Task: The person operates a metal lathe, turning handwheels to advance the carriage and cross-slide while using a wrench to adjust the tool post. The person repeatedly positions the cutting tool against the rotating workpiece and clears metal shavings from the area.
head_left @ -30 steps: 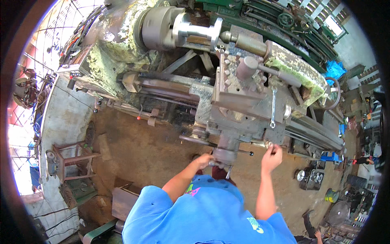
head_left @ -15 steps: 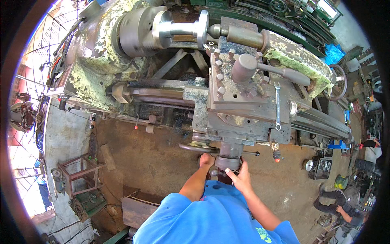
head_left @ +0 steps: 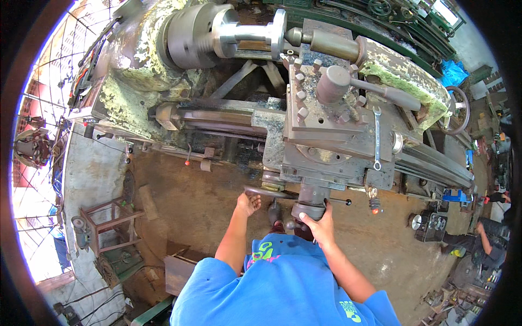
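My left hand (head_left: 249,204) is by the left end of the lathe's handwheel (head_left: 267,192), its palm partly turned up and fingers loosely apart. My right hand (head_left: 322,227) wraps round the round collar of the slide's feed screw (head_left: 309,209), thumb on the near side. A ball-ended crank handle (head_left: 292,224) sits just under that collar. Above stands the square tool post (head_left: 321,122), with several bolts and a long clamping lever (head_left: 389,95). A shiny flanged metal workpiece (head_left: 253,32) runs between the blurred chuck (head_left: 190,37) and the tailstock centre (head_left: 295,37).
A combination spanner (head_left: 377,138) lies on the carriage, right of the tool post. The tailstock handwheel (head_left: 457,111) stands far right. A metal frame stool (head_left: 111,223) is at left on the floor. Another person (head_left: 486,244) is low at the right, beside machine parts.
My left hand has moved left and slightly up, from below the handwheel's middle to its left end. My right hand stays at the collar. The view has shifted slightly.
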A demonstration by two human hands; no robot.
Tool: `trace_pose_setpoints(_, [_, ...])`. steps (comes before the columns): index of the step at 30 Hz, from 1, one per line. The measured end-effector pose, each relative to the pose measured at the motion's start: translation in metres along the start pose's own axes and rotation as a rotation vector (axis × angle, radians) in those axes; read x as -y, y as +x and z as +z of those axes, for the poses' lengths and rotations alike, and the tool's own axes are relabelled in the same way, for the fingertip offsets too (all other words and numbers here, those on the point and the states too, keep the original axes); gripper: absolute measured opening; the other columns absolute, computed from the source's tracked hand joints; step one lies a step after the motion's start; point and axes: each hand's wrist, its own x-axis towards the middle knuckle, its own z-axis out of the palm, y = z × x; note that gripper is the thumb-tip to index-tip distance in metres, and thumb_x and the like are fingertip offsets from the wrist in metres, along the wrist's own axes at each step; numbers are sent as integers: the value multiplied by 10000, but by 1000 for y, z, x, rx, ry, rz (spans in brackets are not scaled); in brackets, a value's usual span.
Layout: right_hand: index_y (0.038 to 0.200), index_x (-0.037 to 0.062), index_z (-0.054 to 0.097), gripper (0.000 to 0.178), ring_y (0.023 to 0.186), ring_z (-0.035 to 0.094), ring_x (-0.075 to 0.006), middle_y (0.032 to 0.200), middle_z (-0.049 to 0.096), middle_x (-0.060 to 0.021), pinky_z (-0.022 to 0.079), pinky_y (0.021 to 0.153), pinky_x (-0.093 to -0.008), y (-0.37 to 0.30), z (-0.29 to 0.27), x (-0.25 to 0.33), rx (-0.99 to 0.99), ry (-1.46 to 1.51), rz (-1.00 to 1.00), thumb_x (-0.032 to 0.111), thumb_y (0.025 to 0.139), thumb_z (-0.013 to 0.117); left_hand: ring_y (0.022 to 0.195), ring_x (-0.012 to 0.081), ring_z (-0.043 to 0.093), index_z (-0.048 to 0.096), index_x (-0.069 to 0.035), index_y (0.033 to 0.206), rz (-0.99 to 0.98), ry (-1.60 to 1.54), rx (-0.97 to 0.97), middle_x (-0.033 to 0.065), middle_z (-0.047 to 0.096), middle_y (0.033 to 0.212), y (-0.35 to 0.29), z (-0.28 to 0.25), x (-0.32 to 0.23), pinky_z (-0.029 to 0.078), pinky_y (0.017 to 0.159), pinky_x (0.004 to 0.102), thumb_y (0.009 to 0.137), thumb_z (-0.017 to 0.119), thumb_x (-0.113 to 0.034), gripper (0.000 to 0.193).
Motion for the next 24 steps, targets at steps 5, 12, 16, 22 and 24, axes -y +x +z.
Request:
trace_pose_setpoints(5, [1411,-86,294,1123,1126,601,-369,1245,575,-284,477,953,-412,3,2,10,-11,31,-8,423,607,889,610,163,431,567,-162,932,73,-40,74,10,473,734,-41,39,-37,381,551,335,916,520,-346,191])
trace_pose_setpoints(12, [1413,-70,303,1115,1111,612,-374,1217,593,-286,485,940,-411,8,-1,12,-16,-44,23,394,586,889,519,159,432,584,-136,991,330,89,-160,24,500,735,-78,72,-31,350,455,322,881,554,-241,155])
trace_pose_setpoints(16, [1411,-68,305,1114,1103,614,-372,1218,591,-286,484,942,-406,10,-3,11,-11,-66,-22,395,580,887,491,162,416,574,-134,1022,328,86,-129,41,495,722,-83,74,-32,370,476,343,901,538,-253,173])
trace_pose_setpoints(22, [1421,-61,284,1083,1115,594,-327,1242,573,-238,473,960,-393,13,1,-1,10,126,-41,297,598,890,496,171,429,585,-143,1037,299,171,-112,54,520,743,-81,68,-35,409,519,376,917,513,-279,195])
trace_pose_setpoints(24, [1435,-45,262,1071,1154,564,-318,1285,537,-214,461,981,-396,15,0,-7,69,282,-4,245,611,880,507,177,452,605,-150,1013,303,181,-103,54,532,717,-79,66,-34,410,503,361,908,518,-308,208])
